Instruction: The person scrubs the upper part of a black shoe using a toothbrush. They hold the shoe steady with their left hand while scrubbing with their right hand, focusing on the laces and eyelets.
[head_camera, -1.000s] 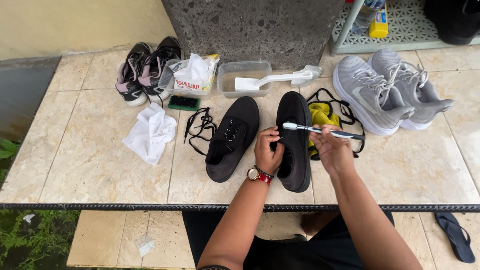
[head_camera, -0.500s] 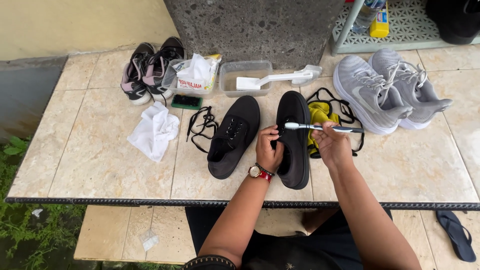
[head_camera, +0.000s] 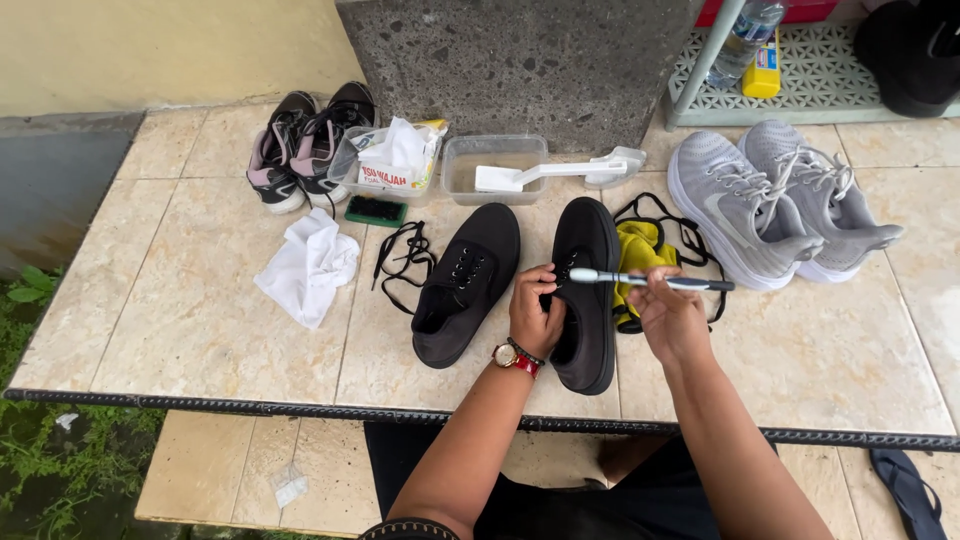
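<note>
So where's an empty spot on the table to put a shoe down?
Bare tiles lie left of the white cloth, and at the front right between the right hand and the grey sneakers. The back row of tubs and the black shoes in the middle are crowded.

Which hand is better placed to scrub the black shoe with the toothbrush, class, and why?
Likely the right hand: it holds the toothbrush, bristle end poised over the right black shoe. The left hand grips that shoe's opening, steadying it.
</note>
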